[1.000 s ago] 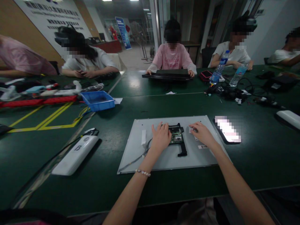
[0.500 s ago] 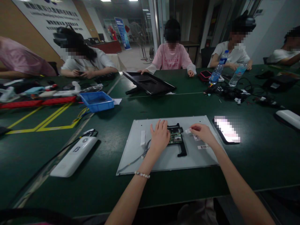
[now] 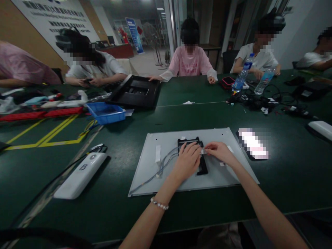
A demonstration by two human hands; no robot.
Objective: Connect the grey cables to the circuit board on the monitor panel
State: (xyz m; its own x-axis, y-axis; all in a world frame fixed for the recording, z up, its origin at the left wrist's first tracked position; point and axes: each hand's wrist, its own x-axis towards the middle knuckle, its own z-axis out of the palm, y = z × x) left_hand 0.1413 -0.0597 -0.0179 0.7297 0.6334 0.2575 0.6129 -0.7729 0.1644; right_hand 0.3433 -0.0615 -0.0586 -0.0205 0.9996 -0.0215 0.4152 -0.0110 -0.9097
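Note:
A flat grey-white panel (image 3: 176, 181), like the back of a display screen, lies on the green table. On it sits a black bracket (image 3: 203, 168), its circuit board now mostly covered. My left hand (image 3: 188, 159) rests over the bracket with fingers stretched out, its fingertips near the bracket's right side. From the right, my right hand (image 3: 220, 152) pinches a small piece of white tape (image 3: 203, 151) at the bracket's right edge. Grey cables (image 3: 162, 166) run from the bracket toward the panel's lower left corner. A white strip (image 3: 158, 154) sticks to the panel's left part.
Right of the panel lies a lit phone (image 3: 252, 143). A white power bank (image 3: 80, 176) with a cable is at left. Beyond stand a blue tray (image 3: 109, 116) and a black frame (image 3: 149, 98) touched by a co-worker's hand. Bottles (image 3: 243, 72) and tangled cables are far right.
My right hand has moved left with the tape, up to the bracket. My left hand has slid right over the circuit board. Across the table, the co-worker's black frame has shifted left.

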